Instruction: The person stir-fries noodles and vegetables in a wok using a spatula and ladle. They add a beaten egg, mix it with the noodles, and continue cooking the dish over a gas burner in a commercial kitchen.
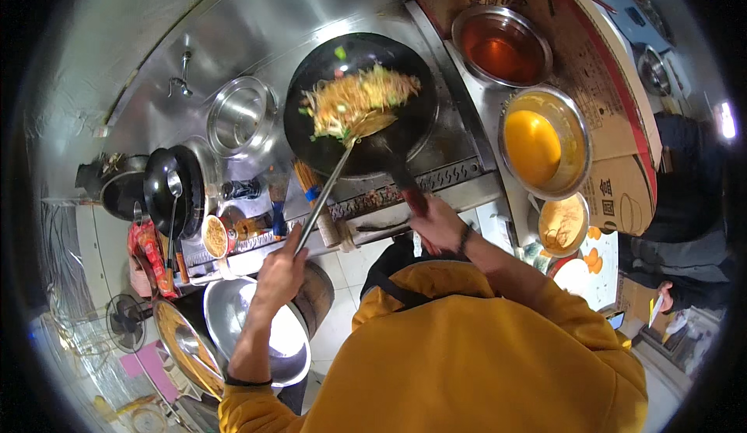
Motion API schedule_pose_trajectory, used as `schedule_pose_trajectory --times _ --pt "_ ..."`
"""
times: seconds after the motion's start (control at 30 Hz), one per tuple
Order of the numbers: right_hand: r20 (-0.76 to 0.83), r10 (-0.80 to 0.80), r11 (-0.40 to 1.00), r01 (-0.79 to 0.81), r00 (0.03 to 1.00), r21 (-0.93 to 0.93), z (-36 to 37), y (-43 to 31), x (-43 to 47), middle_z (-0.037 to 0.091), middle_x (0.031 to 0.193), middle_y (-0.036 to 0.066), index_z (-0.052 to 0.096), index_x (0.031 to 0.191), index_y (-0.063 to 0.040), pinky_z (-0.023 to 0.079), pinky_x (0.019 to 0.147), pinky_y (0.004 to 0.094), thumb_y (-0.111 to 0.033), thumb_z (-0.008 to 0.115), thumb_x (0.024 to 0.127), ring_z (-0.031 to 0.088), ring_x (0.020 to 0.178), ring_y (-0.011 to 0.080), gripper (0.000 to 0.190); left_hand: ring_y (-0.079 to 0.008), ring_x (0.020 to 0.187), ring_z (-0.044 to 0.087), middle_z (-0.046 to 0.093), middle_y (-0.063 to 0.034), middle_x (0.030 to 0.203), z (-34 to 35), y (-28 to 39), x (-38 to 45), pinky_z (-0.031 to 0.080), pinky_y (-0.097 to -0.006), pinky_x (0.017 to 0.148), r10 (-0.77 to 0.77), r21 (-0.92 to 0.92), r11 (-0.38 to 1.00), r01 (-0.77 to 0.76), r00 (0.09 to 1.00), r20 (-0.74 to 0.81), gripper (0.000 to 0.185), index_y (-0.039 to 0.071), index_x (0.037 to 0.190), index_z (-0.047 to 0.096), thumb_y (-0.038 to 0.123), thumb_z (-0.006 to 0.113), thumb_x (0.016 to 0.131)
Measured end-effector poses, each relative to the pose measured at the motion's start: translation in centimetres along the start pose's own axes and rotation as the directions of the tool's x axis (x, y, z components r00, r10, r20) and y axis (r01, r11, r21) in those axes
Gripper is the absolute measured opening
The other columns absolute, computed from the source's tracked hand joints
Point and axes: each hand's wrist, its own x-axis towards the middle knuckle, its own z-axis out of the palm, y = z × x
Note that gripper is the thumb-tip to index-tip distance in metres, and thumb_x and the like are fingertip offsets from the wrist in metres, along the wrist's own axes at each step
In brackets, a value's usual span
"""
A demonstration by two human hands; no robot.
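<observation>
My left hand (281, 275) grips the rear end of a long metal handle. Its broad head, that of a wok ladle or turner (372, 125), touches the near side of the food. Strands that look like noodles or shredded vegetables, with green bits (356, 99), lie blurred in a black wok (327, 156) on the stove. The wok's red-brown handle (415, 199) is in my right hand (440, 226). Part of the ladle or turner's head is hidden in the food.
Right of the stove stand metal bowls of reddish liquid (503, 48) and yellow liquid (532, 147), by a cardboard sheet (618, 170). A bamboo brush (324, 223) lies at the stove's front edge. Leftward are an empty-looking bowl (240, 117) and black woks (166, 185). Another person's hand (664, 297) shows far right.
</observation>
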Motion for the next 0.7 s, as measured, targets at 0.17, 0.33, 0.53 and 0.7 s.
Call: schedule_pose_trajectory --times 0.17,0.33,0.53,0.7 --pt "-0.186 -0.065 0.979 0.026 0.980 -0.202 1.7 5.6 10.1 0.058 0.053 0.010 0.056 0.085 -0.002 0.049 0.045 0.0375 -0.018 0.057 0.083 0.060 0.045 0.0217 0.016 -0.0487 0.088 0.061 0.063 -0.0320 0.093 -1.6 -2.6 5.0 0.049 -0.0538 0.073 0.088 0.075 0.994 -0.080 0.990 -0.107 0.045 0.002 0.135 0.045 0.013 0.055 0.093" --pt "-0.252 -0.076 0.941 -0.014 0.965 -0.337 3.6 8.4 9.8 0.063 0.071 0.014 0.056 0.092 -0.002 0.052 0.057 0.0416 -0.029 0.063 0.079 0.064 0.059 0.0302 0.031 -0.0446 0.066 0.064 0.063 -0.0248 0.068 6.4 -1.1 14.4 0.053 -0.0512 0.057 0.088 0.223 0.974 -0.023 0.955 -0.283 0.044 0.001 0.132 0.047 0.022 0.054 0.094" --pt "-0.209 -0.008 0.997 -0.010 0.978 -0.083 -1.2 14.6 2.1 0.066 0.078 0.016 0.061 0.087 0.001 0.052 0.066 0.0404 -0.040 0.063 0.085 0.067 0.073 0.0299 0.041 -0.0352 0.060 0.068 0.067 -0.0226 0.074 2.4 -3.4 7.2 0.056 -0.0475 0.053 -0.035 0.607 0.795 0.010 0.999 0.028 0.067 0.004 0.149 0.022 0.013 0.052 0.091" --pt "-0.447 -0.003 0.903 -0.190 0.894 -0.386 -4.1 16.7 -0.2 0.062 0.058 0.012 0.065 0.072 0.000 0.051 0.056 0.0392 -0.038 0.052 0.095 0.065 0.059 0.0252 0.046 -0.0360 0.073 0.069 0.067 -0.0218 0.080 1.5 -3.0 14.5 0.058 -0.0446 0.062 -0.037 0.514 0.856 0.060 0.998 -0.054 0.070 -0.006 0.148 0.017 0.005 0.050 0.087"
